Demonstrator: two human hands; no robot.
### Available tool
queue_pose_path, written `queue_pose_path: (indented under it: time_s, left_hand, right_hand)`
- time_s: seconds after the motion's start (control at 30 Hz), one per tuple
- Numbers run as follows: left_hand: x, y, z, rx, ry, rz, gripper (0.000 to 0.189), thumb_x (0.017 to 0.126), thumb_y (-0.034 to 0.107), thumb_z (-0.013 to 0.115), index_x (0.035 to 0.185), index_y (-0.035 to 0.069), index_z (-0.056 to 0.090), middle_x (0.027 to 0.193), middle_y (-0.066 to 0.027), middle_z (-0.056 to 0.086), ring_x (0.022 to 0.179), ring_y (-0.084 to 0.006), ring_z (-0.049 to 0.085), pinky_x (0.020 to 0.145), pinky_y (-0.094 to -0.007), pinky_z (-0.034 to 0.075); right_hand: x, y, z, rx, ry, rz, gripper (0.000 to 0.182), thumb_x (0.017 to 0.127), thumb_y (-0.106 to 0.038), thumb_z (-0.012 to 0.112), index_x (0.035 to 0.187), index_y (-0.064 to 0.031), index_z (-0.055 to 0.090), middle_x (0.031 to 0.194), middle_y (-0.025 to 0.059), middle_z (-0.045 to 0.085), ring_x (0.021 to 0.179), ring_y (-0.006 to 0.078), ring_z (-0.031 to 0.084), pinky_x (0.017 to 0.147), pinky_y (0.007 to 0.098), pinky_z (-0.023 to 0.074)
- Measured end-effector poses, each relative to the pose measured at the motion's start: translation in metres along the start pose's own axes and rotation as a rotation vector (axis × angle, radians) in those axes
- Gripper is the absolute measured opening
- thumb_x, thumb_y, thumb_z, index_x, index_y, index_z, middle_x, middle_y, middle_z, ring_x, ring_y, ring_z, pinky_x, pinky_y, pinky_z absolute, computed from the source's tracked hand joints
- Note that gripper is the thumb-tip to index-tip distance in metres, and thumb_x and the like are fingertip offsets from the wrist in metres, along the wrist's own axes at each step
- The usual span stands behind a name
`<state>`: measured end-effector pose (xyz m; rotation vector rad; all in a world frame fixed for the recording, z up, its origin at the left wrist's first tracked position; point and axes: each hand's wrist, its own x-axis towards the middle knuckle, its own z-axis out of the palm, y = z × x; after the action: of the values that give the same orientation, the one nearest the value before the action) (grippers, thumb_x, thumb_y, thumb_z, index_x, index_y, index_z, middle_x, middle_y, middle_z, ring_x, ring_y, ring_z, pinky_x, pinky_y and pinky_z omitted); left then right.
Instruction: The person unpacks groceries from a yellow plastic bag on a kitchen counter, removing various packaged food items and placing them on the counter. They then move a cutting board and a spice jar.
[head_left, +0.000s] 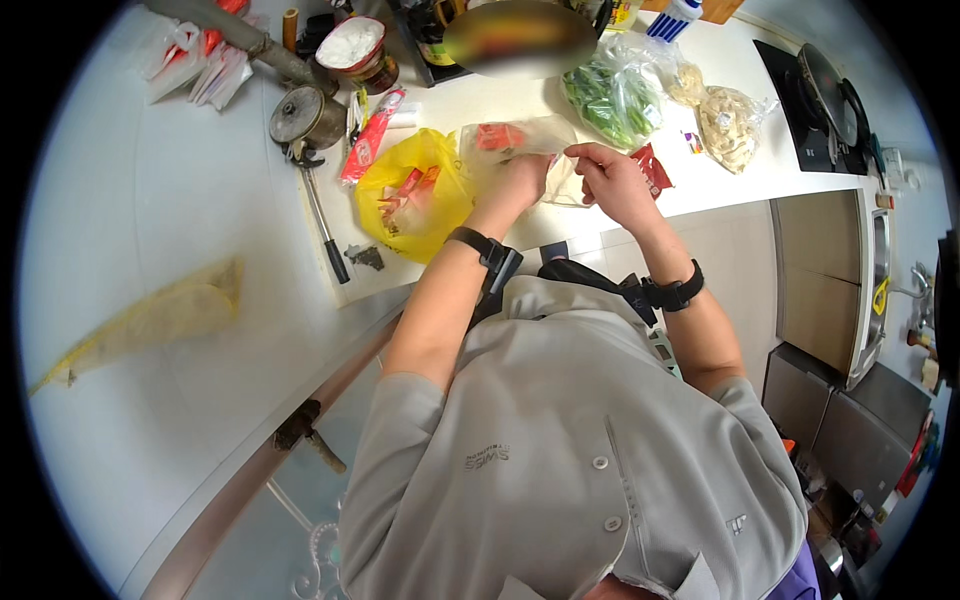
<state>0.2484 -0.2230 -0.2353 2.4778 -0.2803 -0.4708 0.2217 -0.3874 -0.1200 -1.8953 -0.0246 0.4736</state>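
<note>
My left hand (531, 178) is at a clear plastic bag with a red printed patch (501, 136), its fingertips partly hidden by the film and the blur. Close to its right, my right hand (619, 184) has the index finger stretched toward the bag's edge and the other fingers curled. Whether it pinches the film cannot be made out. Pale, crumpled plastic (564, 184) hangs between the hands. Just left of my left wrist, a yellow plastic bag (450, 217) stands spread, with red-and-white wrappers (409, 196) inside. A red packet (652, 171) lies behind my right hand.
Bagged green vegetables (615, 101) and a bag of pale food pieces (731, 127) lie on the white counter (739, 184). A lidded pot (307, 116) and a black-handled metal tool (324, 225) are at left. A pan (825, 90) sits on the black hob at right.
</note>
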Motion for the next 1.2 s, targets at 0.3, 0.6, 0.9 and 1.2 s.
queue_pose_path:
  time_s: [0.3, 0.6, 0.9, 1.2]
  left_hand:
    - [0.035, 0.017, 0.049, 0.608, 0.174, -0.051, 0.015, 0.086, 0.018, 0.059, 0.086, 0.012, 0.072, 0.087, -0.0097, 0.072, 0.084, -0.0233, 0.071, 0.067, -0.0319, 0.055]
    - [0.028, 0.038, 0.025, 0.291, 0.112, -0.263, 0.023, 0.088, 0.018, 0.053, 0.089, 0.007, 0.073, 0.091, -0.0167, 0.071, 0.086, -0.0304, 0.07, 0.074, -0.0391, 0.055]
    - [0.045, 0.03, 0.038, 0.455, -0.007, -0.205, 0.024, 0.09, 0.02, 0.055, 0.098, 0.006, 0.072, 0.1, -0.0187, 0.07, 0.092, -0.0306, 0.07, 0.073, -0.0403, 0.056]
    - [0.029, 0.057, -0.014, 0.126, 0.062, -0.203, 0.026, 0.089, 0.02, 0.053, 0.101, 0.003, 0.069, 0.102, -0.019, 0.069, 0.092, -0.0344, 0.068, 0.077, -0.0444, 0.055]
  right_hand:
    - [0.001, 0.017, -0.019, -0.105, 0.071, -0.001, 0.028, 0.092, -0.005, 0.051, 0.116, 0.0017, 0.063, 0.091, 0.0117, 0.07, 0.068, 0.0164, 0.068, 0.064, 0.0295, 0.0559]
    - [0.015, 0.029, -0.036, -0.042, 0.079, -0.006, 0.031, 0.092, -0.005, 0.051, 0.12, 0.0006, 0.062, 0.101, 0.0135, 0.07, 0.072, 0.0159, 0.069, 0.065, 0.0302, 0.0567]
    - [0.013, 0.031, -0.03, -0.065, 0.016, 0.009, 0.033, 0.09, -0.007, 0.052, 0.121, 0.0007, 0.061, 0.1, 0.0137, 0.07, 0.069, 0.016, 0.068, 0.064, 0.03, 0.0559]
    - [0.013, 0.048, -0.026, -0.088, 0.104, -0.068, 0.036, 0.087, -0.003, 0.05, 0.121, 0.0023, 0.06, 0.103, 0.0153, 0.069, 0.072, 0.0197, 0.069, 0.066, 0.0319, 0.0559]
